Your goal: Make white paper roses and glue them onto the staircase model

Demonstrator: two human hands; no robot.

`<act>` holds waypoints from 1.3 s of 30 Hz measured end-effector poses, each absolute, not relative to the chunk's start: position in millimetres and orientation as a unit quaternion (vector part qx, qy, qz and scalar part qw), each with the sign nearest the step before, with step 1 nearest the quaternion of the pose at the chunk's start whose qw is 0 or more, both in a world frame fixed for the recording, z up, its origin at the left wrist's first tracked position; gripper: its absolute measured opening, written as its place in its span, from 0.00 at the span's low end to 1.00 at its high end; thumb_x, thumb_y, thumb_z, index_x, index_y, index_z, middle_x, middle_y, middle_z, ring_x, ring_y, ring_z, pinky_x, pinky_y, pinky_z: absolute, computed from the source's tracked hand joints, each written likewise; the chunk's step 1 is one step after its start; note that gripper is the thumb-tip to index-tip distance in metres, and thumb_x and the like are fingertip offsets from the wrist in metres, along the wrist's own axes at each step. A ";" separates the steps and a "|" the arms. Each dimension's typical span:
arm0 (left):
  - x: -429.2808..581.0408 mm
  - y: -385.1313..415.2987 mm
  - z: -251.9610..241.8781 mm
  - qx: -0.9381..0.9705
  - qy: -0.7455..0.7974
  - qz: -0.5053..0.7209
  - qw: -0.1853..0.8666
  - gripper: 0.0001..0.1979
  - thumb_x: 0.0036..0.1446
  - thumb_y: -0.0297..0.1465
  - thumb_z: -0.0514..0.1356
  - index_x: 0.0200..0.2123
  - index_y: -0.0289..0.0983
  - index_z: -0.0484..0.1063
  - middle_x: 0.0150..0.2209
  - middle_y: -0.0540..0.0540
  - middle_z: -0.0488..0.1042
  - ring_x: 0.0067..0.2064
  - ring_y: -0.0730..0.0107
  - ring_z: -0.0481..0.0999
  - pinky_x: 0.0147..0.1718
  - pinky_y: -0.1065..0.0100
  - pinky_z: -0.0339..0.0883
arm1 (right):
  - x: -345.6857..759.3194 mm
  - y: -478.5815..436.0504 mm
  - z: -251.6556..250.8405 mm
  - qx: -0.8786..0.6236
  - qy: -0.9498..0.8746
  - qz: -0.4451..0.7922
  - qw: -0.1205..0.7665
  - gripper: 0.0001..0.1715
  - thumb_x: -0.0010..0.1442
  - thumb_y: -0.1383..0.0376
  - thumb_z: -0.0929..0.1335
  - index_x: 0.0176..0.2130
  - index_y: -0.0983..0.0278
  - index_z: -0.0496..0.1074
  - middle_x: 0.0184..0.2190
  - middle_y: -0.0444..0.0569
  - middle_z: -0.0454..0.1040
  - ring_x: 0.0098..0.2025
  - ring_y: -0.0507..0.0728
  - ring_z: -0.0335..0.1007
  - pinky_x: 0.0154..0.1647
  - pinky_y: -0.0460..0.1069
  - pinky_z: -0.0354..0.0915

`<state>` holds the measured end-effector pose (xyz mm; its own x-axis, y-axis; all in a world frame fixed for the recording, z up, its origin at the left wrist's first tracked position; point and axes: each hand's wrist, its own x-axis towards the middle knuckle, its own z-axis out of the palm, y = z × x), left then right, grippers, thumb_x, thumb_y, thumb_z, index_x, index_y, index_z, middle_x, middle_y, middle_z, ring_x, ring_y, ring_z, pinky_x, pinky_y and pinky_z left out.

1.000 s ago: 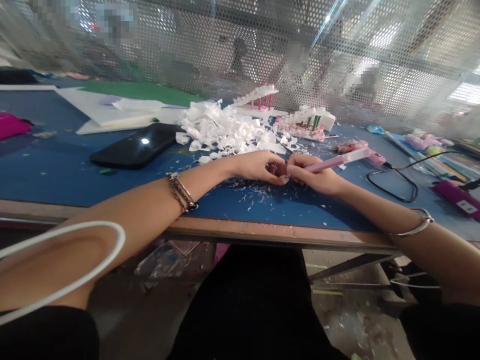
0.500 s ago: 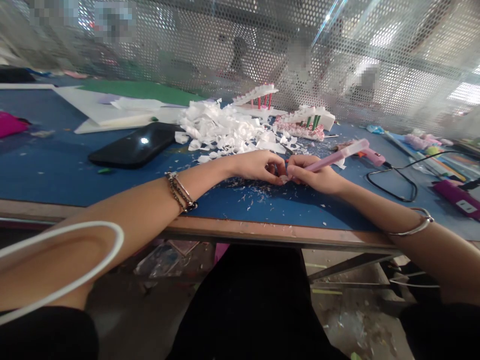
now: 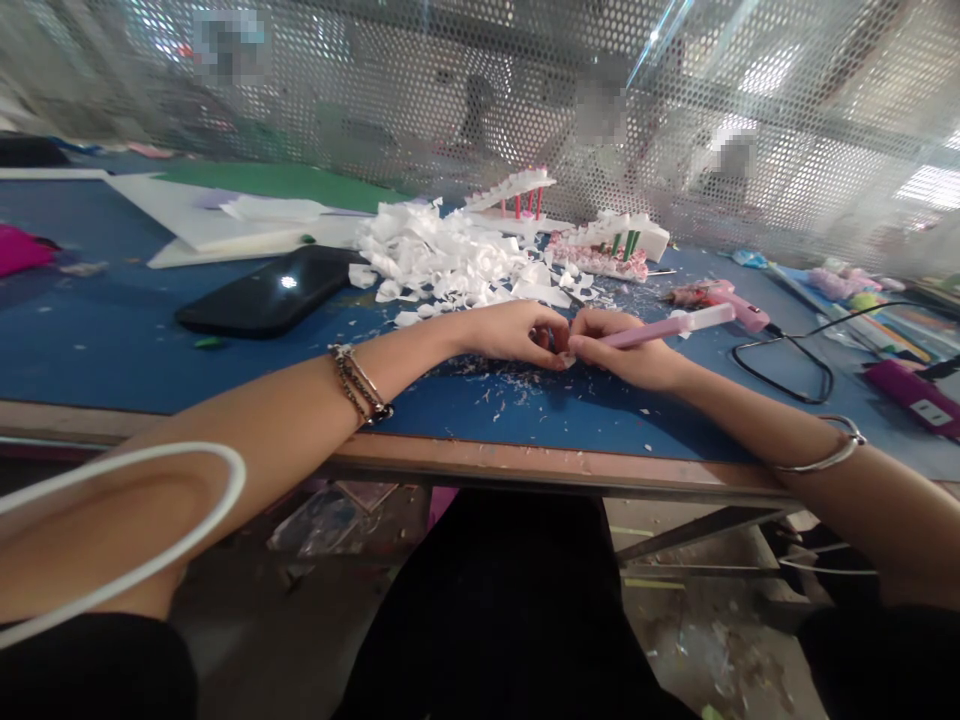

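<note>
Thumb and fingers of my left hand (image 3: pixel 517 332) are pinched together on a small whitish piece (image 3: pixel 570 361), just above the blue table. Close against it on the right, my right hand (image 3: pixel 626 348) is closed around a slim pink pen-shaped tool (image 3: pixel 652 330). The tool's paler end points right and slightly up; its working tip is hidden by my fingers. Fine white shavings (image 3: pixel 517 385) lie scattered under and in front of both hands. A heap of white scraps (image 3: pixel 457 250) is just behind my left hand.
A black phone-like device (image 3: pixel 270 290) lies left of the heap. Two white stepped models (image 3: pixel 517 187) stand behind. At right are a pink glue gun (image 3: pixel 731 303), its black cable (image 3: pixel 825 380) and a purple power strip (image 3: pixel 911 398). A perforated metal screen (image 3: pixel 375 90) borders the back.
The paler end of the pink tool has dropped, so the tool lies flatter in my right hand. My right fingers shifted slightly left; my left hand has hardly moved.
</note>
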<state>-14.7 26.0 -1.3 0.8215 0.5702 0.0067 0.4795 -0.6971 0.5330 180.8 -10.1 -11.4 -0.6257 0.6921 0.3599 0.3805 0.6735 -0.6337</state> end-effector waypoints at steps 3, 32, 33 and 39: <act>-15.1 25.5 -1.4 0.920 0.274 0.088 0.267 0.17 0.50 0.42 0.60 0.36 0.34 0.70 0.31 0.48 0.68 0.31 0.74 0.65 0.31 0.72 0.58 | 181.6 -10.8 -9.9 -0.288 -0.863 0.298 0.290 0.18 0.62 0.58 0.62 0.25 0.66 0.63 0.20 0.40 0.61 0.22 0.45 0.55 0.24 0.44 0.52; -15.8 20.7 -0.1 0.816 0.234 0.253 0.464 0.14 0.49 0.36 0.62 0.39 0.38 0.73 0.38 0.48 0.74 0.39 0.72 0.73 0.41 0.67 0.66 | 185.8 -11.6 -6.4 -0.287 -0.733 0.396 0.473 0.21 0.58 0.51 0.65 0.23 0.64 0.65 0.16 0.40 0.60 0.18 0.46 0.55 0.19 0.45 0.49; -15.0 21.5 -1.2 0.809 0.238 0.262 0.469 0.14 0.48 0.36 0.63 0.39 0.37 0.73 0.38 0.48 0.74 0.39 0.72 0.73 0.41 0.67 0.67 | 186.0 -10.9 -6.8 -0.284 -0.730 0.395 0.481 0.20 0.58 0.51 0.66 0.24 0.64 0.65 0.17 0.40 0.61 0.19 0.46 0.56 0.19 0.45 0.50; -11.3 21.0 -2.1 0.742 0.299 0.328 0.502 0.15 0.48 0.33 0.63 0.39 0.33 0.68 0.33 0.47 0.71 0.36 0.73 0.73 0.38 0.68 0.68 | 188.2 -6.1 -9.9 -0.277 -0.729 0.388 0.491 0.17 0.59 0.52 0.66 0.28 0.62 0.65 0.21 0.40 0.61 0.21 0.46 0.56 0.22 0.45 0.53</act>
<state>-11.3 21.0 -2.1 0.6062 0.7730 0.1871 0.1143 -0.3175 0.9414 188.2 -6.1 -9.9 -0.3650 0.7845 0.5013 0.0232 0.5459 -0.8375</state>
